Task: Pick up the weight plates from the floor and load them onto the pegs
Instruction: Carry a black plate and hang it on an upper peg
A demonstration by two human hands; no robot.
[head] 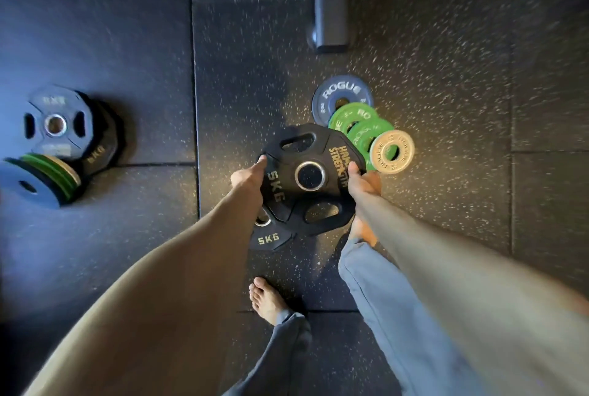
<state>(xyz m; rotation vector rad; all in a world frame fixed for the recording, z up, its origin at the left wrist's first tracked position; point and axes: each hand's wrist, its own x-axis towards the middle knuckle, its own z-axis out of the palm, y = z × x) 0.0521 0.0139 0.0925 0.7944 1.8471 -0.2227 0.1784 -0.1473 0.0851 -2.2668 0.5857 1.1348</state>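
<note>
Nearest the lens, 2 bare forearms are reaching down, and the left hand [251, 177] and right hand [358, 180] are clamping opposite edges of the black 5 kg plate [310, 177], thumbs pressing on its face, the other fingers hidden beneath. That plate, the landmark here, is looking lifted clear of the rubber floor [446, 77], tilting slightly above a second 5 kg plate [269, 238] that is peeking out just below and left of it. It is a rubber-coated disc with 3 grip slots, a steel-ringed centre hole and gold lettering. Judging by the layout, the job is sitting roughly midway: well to the left of the held plate, black plates on a peg [59, 124] and a stack of thin blue, green and white discs [38, 180] are apparently already racked. Still waiting are the second black plate and, just right of and beyond the held plate, a grey Rogue plate [342, 92], 2 green ones [357, 121] and a small white one [392, 151], all overlapping on the floor.
</note>
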